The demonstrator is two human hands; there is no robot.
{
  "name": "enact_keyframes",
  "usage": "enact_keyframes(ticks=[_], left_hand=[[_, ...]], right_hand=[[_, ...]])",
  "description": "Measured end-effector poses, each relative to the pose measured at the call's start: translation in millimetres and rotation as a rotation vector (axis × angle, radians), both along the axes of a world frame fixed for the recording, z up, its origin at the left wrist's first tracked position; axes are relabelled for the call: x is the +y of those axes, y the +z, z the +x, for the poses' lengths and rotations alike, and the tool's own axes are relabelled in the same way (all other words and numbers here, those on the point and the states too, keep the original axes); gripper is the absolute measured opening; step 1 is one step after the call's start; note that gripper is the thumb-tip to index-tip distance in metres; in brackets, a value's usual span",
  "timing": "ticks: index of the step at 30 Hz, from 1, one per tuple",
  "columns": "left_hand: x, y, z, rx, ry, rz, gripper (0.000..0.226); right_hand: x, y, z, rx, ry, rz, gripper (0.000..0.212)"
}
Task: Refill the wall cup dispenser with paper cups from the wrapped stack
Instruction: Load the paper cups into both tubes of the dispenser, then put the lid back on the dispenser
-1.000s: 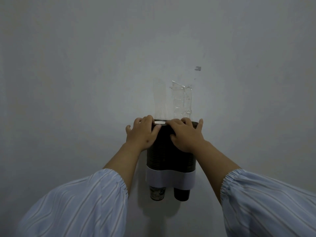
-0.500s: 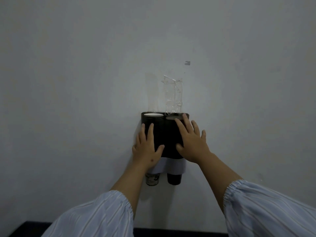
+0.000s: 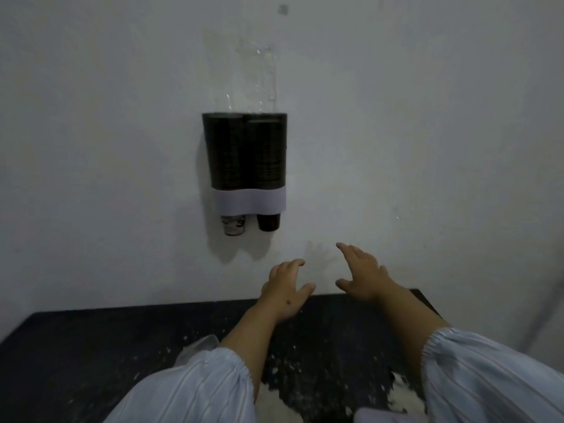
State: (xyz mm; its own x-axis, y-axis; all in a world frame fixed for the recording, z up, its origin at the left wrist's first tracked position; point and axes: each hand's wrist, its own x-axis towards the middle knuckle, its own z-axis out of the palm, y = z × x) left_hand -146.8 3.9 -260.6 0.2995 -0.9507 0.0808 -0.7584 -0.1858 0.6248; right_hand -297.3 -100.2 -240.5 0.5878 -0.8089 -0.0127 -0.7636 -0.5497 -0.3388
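The dark two-tube cup dispenser [image 3: 244, 154] hangs on the white wall with a pale band [image 3: 248, 201] across its lower part. Both tubes look filled with stacked cups. A printed cup bottom [image 3: 233, 225] pokes out on the left, a dark cup bottom [image 3: 268, 221] on the right. Clear plastic wrap [image 3: 259, 80] sticks up above the dispenser against the wall. My left hand [image 3: 285, 290] and my right hand [image 3: 361, 274] hover below and to the right of the dispenser, fingers spread, holding nothing.
A dark speckled counter [image 3: 91, 346] runs below the wall, with its right corner at the far right. A crumpled clear wrapper [image 3: 198, 346] lies on it beside my left sleeve. Something white and crumpled [image 3: 403, 392] sits near my right sleeve.
Both hands have let go of the dispenser's top, slid down its front and dropped below it. The view has tilted down, bringing the counter into sight.
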Motion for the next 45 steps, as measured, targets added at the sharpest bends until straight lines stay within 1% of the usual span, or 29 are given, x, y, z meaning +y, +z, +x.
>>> enact_keyframes(ticks=[5,8,12,16,19,22,26,31,35,39,42,45], left_hand=[[20,-53,-46,0.097,-0.087,0.190,0.059],[29,-77,-69,0.179,-0.101,0.281,0.061],[38,-101,-103,0.319,-0.077,0.385,0.064],[50,-132,-132,0.362,-0.057,0.487,0.068],[60,-148,-150,0.457,-0.019,0.523,0.065],[63,-159,-158,0.607,0.069,0.521,0.065],[63,-163,-161,0.736,0.194,0.483,0.065],[60,-168,-166,0.883,0.272,0.439,0.056],[59,-169,-162,0.915,0.330,0.439,0.055],[60,-177,-156,0.909,0.329,0.433,0.040],[59,-176,-151,0.902,0.376,0.353,0.042],[55,-169,-144,0.851,0.392,0.272,0.048]], right_hand=[[18,-58,-57,0.080,-0.077,0.153,0.074],[33,-91,-87,0.115,-0.118,0.239,0.074],[51,-127,-129,0.137,-0.188,0.362,0.076],[63,-155,-160,0.183,-0.270,0.472,0.078],[74,-165,-172,0.149,-0.322,0.583,0.076],[83,-176,-179,0.101,-0.336,0.648,0.077],[86,-184,-179,0.057,-0.346,0.634,0.074],[83,-190,-177,-0.082,-0.454,0.669,0.082],[80,-196,-179,-0.117,-0.485,0.703,0.080],[81,-199,-177,-0.117,-0.470,0.697,0.078],[82,-196,-170,-0.145,-0.437,0.662,0.074],[81,-192,-160,-0.236,-0.416,0.620,0.071]])
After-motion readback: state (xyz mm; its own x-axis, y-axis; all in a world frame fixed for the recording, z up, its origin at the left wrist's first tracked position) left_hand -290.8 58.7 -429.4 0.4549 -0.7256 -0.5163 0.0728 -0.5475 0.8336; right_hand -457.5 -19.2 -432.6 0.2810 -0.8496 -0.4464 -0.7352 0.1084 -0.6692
